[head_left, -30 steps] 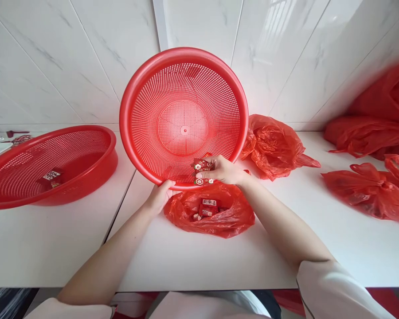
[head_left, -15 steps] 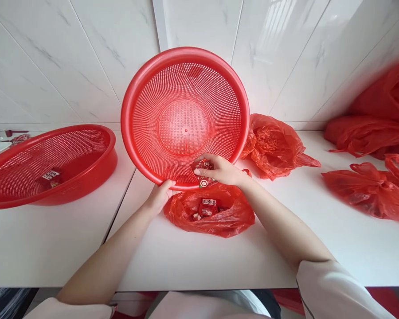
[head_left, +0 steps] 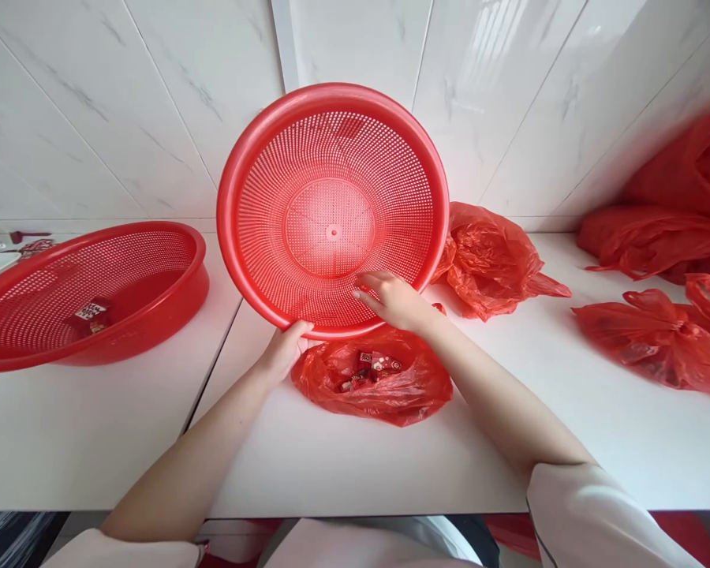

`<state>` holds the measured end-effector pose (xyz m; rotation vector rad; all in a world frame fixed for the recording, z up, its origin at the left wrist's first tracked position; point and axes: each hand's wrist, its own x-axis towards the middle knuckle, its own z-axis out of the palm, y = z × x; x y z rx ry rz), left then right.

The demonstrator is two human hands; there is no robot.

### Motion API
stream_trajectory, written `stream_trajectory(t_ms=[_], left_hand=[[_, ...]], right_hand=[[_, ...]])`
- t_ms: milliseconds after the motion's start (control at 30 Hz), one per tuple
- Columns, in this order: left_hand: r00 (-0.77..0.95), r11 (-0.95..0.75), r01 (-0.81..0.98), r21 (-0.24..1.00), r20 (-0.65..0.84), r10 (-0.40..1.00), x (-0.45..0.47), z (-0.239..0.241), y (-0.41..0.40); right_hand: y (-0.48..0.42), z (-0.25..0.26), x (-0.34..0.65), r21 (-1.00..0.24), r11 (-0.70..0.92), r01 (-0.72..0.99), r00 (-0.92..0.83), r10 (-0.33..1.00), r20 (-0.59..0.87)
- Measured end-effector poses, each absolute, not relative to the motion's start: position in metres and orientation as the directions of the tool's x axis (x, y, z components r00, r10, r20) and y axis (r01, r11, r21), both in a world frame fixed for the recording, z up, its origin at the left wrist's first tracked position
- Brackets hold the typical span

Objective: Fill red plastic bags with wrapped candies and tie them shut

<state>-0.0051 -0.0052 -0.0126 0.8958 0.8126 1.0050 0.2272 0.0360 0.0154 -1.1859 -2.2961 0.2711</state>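
Observation:
A large red perforated plastic basket [head_left: 333, 197] is tipped toward me, its inside bare. My left hand [head_left: 289, 347] grips its lower rim from the left, thumb on the rim and the other fingers hidden beneath. My right hand [head_left: 394, 298] reaches over the lower right rim, fingers apart and holding nothing. Right under the rim lies an opened red plastic bag [head_left: 402, 406]. In its mouth I see small red printed packets [head_left: 384, 364], one with a white flower pattern and one with a white label.
A second red basket [head_left: 171, 327] at the left holds a packet [head_left: 91, 309]. A crumpled red bag [head_left: 491, 260] sits behind on the right. Tied red bags [head_left: 656, 339] and a pile of red bags [head_left: 668, 229] stand far right. A tiled wall [head_left: 479, 87] backs the white table [head_left: 308, 473].
My right hand has let go of the flower-patterned red packet, which now lies in the bag on the others. The basket has shifted slightly right; my left hand stays on its rim.

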Motion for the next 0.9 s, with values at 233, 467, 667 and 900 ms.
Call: stream_trajectory(t_ms=[233, 467, 667, 900], left_hand=[[0.274, 0.271, -0.335, 0.902, -0.182, 0.944, -0.007, -0.016, -0.003], [0.248, 0.284, -0.384, 0.879, -0.198, 0.948, -0.009, -0.013, 0.000], [0.208, 0.239, -0.415, 0.878, -0.164, 0.964, -0.009, -0.007, 0.001], [0.219, 0.244, -0.425, 0.872, -0.163, 0.962, -0.008, -0.004, 0.001]], right_hand=[[0.038, 0.007, 0.232, -0.429, 0.656, 0.621, -0.693, 0.715, 0.090], [0.031, 0.031, 0.230, -0.747, 0.496, 0.443, -0.654, 0.749, 0.110], [0.027, 0.038, 0.232, -0.886, 0.370, 0.279, -0.715, 0.696, 0.065], [0.025, 0.038, 0.229, -0.930, 0.286, 0.230, -0.691, 0.721, 0.051]])
